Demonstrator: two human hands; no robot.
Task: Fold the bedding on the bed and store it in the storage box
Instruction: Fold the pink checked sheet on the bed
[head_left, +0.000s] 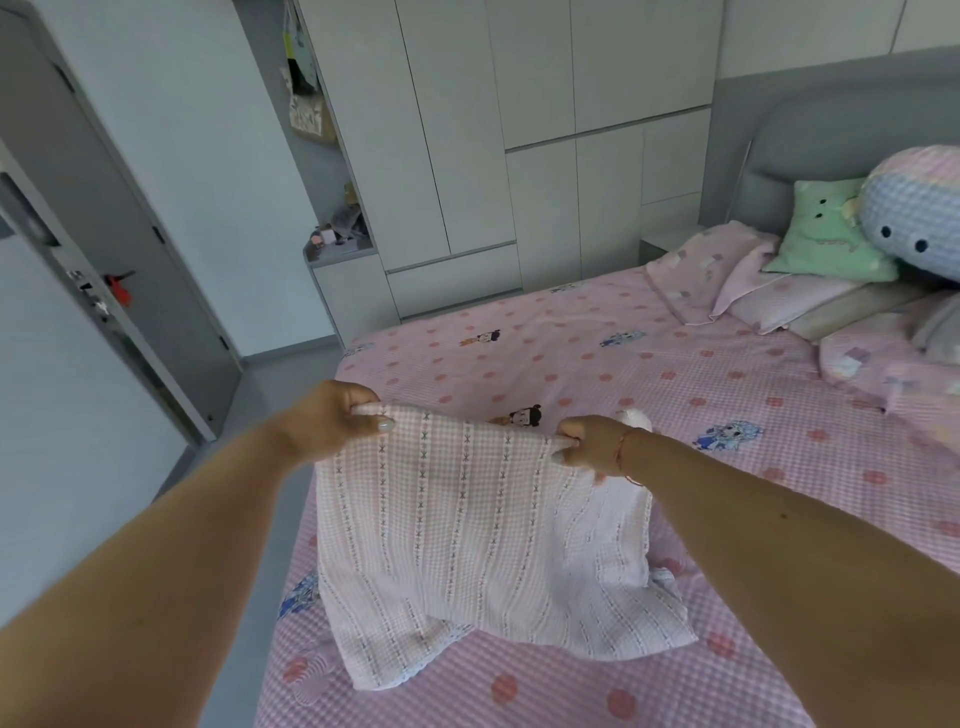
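Observation:
A pale pink checked blanket (467, 545) with thin patterned stripes hangs from both my hands above the bed (701, 374). My left hand (337, 421) pinches its upper left corner, thumb on top. My right hand (592, 444) grips the upper right corner, fingers curled round the edge. The blanket's lower part lies crumpled on the pink sheet near the bed's left edge. No storage box is in view.
Pink pillows (727, 275), a green cushion (826, 234) and a large blue-and-pink plush toy (919, 213) lie at the grey headboard. White wardrobes (519, 130) stand behind the bed. A grey door (119, 234) is open on the left, with grey floor beside the bed.

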